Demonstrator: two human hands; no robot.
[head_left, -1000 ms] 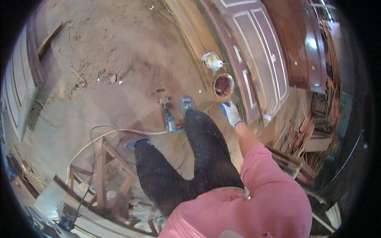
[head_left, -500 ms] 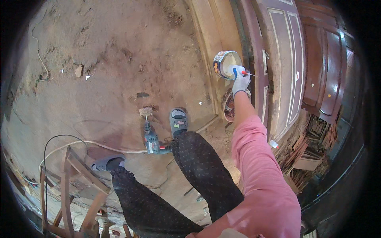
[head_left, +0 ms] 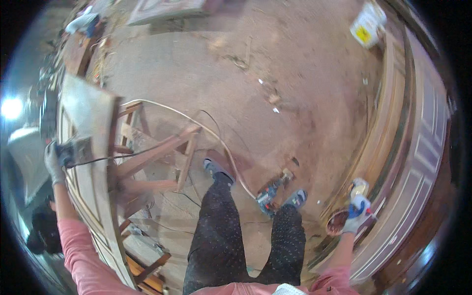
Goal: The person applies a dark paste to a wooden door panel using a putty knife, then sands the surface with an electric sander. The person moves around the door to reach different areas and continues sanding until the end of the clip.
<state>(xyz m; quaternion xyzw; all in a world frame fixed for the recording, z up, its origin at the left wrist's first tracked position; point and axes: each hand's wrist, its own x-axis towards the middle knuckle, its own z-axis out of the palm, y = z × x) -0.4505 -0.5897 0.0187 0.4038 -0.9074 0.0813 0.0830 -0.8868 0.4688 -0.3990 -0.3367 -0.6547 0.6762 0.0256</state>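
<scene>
My gloved left hand point(head_left: 52, 163) is closed round a dark corded power tool point(head_left: 73, 152), which rests on a pale wooden panel point(head_left: 93, 110) at the left. Its black cord runs off to the right. On the right side, my gloved right hand point(head_left: 355, 222) is closed on a thin tool with a red end point(head_left: 368, 211); blur hides its exact kind. Just beyond that hand stands a tub of pale paste point(head_left: 360, 188). A reddish-stained bucket point(head_left: 336, 222) is close by the wrist, on the near side.
A power drill point(head_left: 268, 197) with a brush-like head lies on the floor by my feet. Wooden trestle legs point(head_left: 152, 160) support the panel. Doors point(head_left: 418, 162) line the right side. A white bucket point(head_left: 368, 25) is far right; another person point(head_left: 83, 23) is far left.
My view has swung to the left. The left arm and the panel with the power tool have come into sight. My right hand remains beside the paste tub with the red-ended tool.
</scene>
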